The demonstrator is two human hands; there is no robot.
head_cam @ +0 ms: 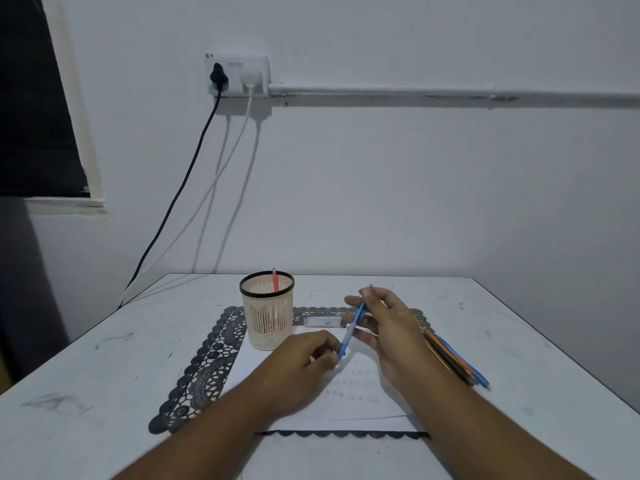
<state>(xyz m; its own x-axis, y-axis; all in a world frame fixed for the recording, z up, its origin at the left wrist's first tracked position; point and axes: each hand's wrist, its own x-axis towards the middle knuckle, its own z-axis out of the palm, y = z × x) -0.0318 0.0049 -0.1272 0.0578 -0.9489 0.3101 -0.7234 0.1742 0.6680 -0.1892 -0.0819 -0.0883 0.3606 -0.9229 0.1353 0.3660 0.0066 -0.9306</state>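
Two hands share one blue pen (350, 330): the left hand (298, 362) pinches its lower end, the right hand (389, 329) pinches the upper barrel — pen tilted above the paper (363, 410). A mesh holder (266, 322) stands just left — spare pens (457, 362) lie right.

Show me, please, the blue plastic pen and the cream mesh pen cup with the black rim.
blue plastic pen (350, 332): head view, middle of its barrel.
cream mesh pen cup (266, 327): head view, front wall.
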